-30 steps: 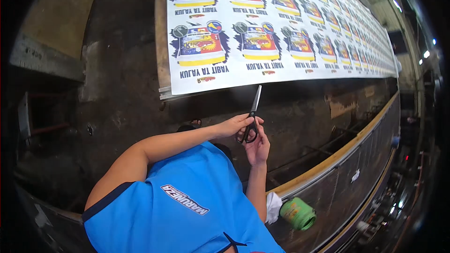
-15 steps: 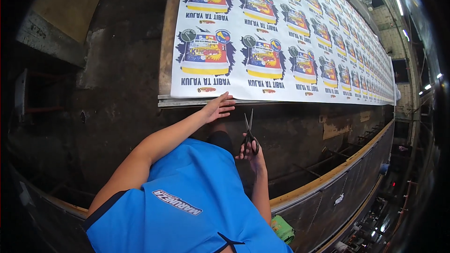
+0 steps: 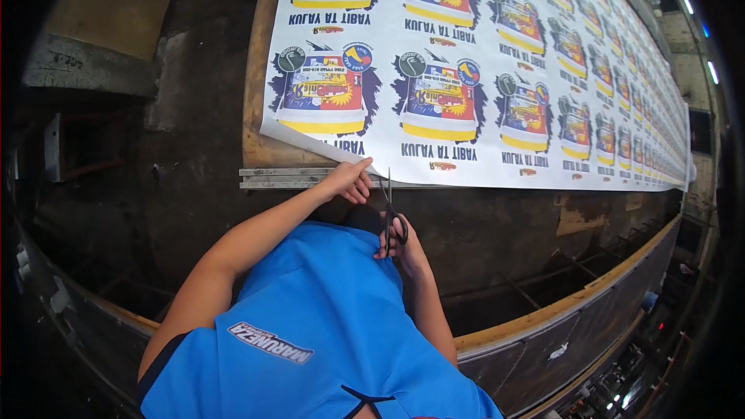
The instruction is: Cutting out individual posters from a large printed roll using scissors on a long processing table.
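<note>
Closed around the handles of a pair of scissors (image 3: 392,213), the right hand (image 3: 402,242) makes its grip with fingers through the dark loops, and the blades point up toward the lower edge of a long printed sheet (image 3: 481,77). From the head view, the blade tips sit just at that edge, beside the left hand (image 3: 349,180), whose fingers pinch the sheet's white border at its near corner; that grip is closed on the paper. Rows of colourful label prints cover the sheet, which lies flat on a long dark counter (image 3: 202,155) and runs off to the upper right. A metal strip (image 3: 283,178) lies along the counter just under the sheet's corner, touching the left hand's wrist area. Blue sleeves (image 3: 310,318) fill the lower middle
</note>
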The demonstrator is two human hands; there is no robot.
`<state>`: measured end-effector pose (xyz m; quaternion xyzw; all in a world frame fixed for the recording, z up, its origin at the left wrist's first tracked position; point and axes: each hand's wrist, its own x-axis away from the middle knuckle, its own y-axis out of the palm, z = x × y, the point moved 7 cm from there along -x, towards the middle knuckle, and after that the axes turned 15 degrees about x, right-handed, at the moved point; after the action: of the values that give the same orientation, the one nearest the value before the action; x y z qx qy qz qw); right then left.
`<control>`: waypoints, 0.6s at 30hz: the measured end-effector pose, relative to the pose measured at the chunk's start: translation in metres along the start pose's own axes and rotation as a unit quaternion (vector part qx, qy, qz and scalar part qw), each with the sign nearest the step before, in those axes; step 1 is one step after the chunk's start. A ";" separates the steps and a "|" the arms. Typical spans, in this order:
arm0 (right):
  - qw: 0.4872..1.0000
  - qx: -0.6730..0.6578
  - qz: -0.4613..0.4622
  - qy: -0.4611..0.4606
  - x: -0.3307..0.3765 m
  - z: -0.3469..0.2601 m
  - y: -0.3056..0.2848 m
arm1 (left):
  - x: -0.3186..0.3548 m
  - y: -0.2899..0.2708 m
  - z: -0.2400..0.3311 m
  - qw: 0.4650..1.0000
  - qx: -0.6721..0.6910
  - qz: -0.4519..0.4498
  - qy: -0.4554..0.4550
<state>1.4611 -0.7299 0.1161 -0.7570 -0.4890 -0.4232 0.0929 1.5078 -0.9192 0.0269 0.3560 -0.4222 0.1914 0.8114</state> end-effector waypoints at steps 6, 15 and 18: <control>0.999 0.049 -0.017 0.014 -0.015 -0.011 -0.009 | 0.004 0.003 -0.008 0.999 0.029 0.016 0.002; 0.998 0.058 0.031 -0.007 -0.002 -0.015 0.002 | 0.025 0.014 -0.017 0.993 0.093 -0.009 0.078; 0.996 0.048 0.036 -0.060 0.005 -0.011 0.007 | 0.032 0.021 -0.012 0.990 0.070 -0.025 0.117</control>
<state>1.4613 -0.7362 0.1290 -0.7927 -0.4862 -0.3495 0.1144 1.5201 -0.8963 0.0574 0.3974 -0.3006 0.2407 0.8329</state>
